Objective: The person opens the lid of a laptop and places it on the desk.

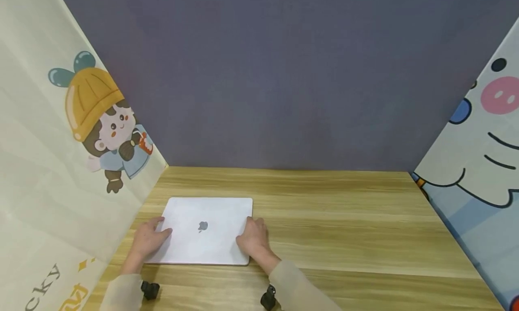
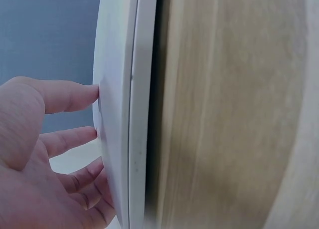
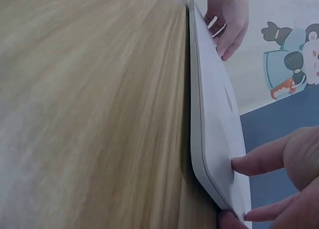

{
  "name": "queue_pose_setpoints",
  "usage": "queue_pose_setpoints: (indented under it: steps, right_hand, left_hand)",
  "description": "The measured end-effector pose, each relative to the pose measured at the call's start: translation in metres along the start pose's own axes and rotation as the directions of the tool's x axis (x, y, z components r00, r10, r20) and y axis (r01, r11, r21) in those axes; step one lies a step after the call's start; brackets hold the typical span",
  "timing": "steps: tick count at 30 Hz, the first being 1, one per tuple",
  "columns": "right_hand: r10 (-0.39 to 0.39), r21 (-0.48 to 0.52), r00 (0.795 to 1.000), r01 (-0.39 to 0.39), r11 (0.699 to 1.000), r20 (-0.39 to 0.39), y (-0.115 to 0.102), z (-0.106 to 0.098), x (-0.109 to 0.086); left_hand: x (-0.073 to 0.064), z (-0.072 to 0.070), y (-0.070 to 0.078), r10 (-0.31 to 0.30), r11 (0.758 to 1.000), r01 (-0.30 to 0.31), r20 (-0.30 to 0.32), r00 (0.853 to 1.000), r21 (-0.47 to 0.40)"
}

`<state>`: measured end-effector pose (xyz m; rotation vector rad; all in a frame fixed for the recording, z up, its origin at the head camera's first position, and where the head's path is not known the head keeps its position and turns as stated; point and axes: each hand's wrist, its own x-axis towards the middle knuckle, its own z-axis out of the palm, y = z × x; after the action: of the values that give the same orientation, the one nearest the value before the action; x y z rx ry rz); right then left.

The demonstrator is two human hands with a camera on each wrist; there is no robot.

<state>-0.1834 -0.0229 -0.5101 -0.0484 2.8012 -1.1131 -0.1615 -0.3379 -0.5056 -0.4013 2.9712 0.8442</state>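
A closed silver laptop [image 1: 184, 214] with a dark apple logo on its lid lies flat on the wooden table, left of the middle. My left hand [image 1: 147, 241] holds its left edge, the thumb on the lid and the other fingers along the side. At the opposite edge, my right hand [image 1: 254, 239] grips the laptop with its thumb on top. One right fingertip shows low beside the corner in the right wrist view. The left wrist view shows the lid and base [image 2: 141, 114] pressed together. What lies under the laptop is hidden.
The wood-grain table [image 1: 344, 239] stretches away to the right. A dark grey panel [image 1: 284, 76] stands along its back edge. Printed cartoon sheets flank the table, one on the left [image 1: 36, 135] and one on the right [image 1: 478, 203]. Small black wrist cameras sit at both cuffs.
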Motion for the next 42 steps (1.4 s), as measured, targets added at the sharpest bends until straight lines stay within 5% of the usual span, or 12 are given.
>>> queue_pose_setpoints:
  steps: [14, 42]
  right_hand:
    - [-0.012, 0.098, 1.000, 0.011, 0.995, 0.013, 0.026, -0.012, 0.002]
    - [0.066, 0.093, 0.996, -0.061, 0.994, -0.052, 0.045, -0.037, 0.000]
  left_hand:
    - [-0.002, 0.011, 0.011, 0.027, 0.998, -0.026, 0.018, 0.999, -0.050]
    - [-0.010, 0.026, 0.046, 0.048, 0.995, -0.045, 0.034, 0.998, -0.084]
